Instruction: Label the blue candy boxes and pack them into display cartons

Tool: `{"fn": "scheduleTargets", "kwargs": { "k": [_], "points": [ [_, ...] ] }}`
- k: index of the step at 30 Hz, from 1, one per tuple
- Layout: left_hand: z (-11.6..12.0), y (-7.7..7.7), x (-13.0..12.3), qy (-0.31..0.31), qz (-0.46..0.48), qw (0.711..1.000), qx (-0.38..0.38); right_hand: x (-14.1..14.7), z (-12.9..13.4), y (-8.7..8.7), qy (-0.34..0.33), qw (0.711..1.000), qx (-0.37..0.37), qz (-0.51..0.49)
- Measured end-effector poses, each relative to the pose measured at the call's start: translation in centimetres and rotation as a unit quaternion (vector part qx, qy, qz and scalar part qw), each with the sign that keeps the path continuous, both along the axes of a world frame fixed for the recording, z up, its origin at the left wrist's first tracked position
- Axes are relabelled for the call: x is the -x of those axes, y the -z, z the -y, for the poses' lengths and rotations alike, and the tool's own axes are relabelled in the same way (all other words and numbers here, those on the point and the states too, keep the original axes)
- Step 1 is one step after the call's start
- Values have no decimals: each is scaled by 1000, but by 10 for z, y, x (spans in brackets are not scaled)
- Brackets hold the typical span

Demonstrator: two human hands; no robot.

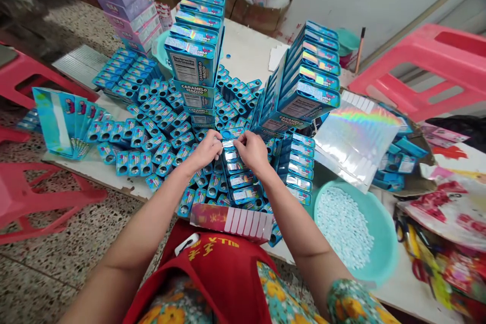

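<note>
Two hands (230, 151) meet at the box row's (239, 174) far edge.

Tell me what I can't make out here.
All in the head view:
Fingertips of the left hand and right hand at the row of blue boxes: partly hidden by the fingers.
Small print on the nutrition label: too small.
Lower left stool: cut off by the edge.
Top left corner: blurred.

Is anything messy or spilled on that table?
Nothing looks spilled: the white bits are in the green bowl. But many small blue boxes sit crooked, pointing different ways, while others at the back left line up neatly. One tiny blue thing lies alone between the tall stacks, which looks odd.
</note>
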State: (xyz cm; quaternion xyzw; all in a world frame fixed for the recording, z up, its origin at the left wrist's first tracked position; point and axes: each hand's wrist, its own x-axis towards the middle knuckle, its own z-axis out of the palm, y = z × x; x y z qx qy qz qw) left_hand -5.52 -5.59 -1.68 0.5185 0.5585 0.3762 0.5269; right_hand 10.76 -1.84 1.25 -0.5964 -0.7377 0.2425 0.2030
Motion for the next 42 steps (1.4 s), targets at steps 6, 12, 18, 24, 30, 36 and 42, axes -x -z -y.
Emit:
{"fn": "scheduleTargets", "kwargs": {
  "k": [6, 12, 18, 24, 30, 36, 42],
  "points": [
    [5, 30, -16, -69, -28, 991, 107, -9, -9, 22, 39, 997, -18, -64],
    [40, 12, 1, 27, -237, 971, 17, -22, 25, -4, 13, 988, -141, -68],
    [128, -3, -5, 233, -313, 920, 41, -46, 136, -6, -249, 957, -114, -95],
    [142, 16, -16, 221, -353, 909, -2, -52, 186, 59, -290, 950, -85, 76],
    [136, 23, -18, 192, -345, 918, 36, -56, 191, 77, -303, 945, -101, 71],
    [134, 28, -24, 174, -358, 917, 35, -56, 189, 67, -323, 934, -131, 81],
    [144, 23, -23, 74, -340, 938, -10, -53, 169, 5, -256, 963, -15, -87]
  ]
}}
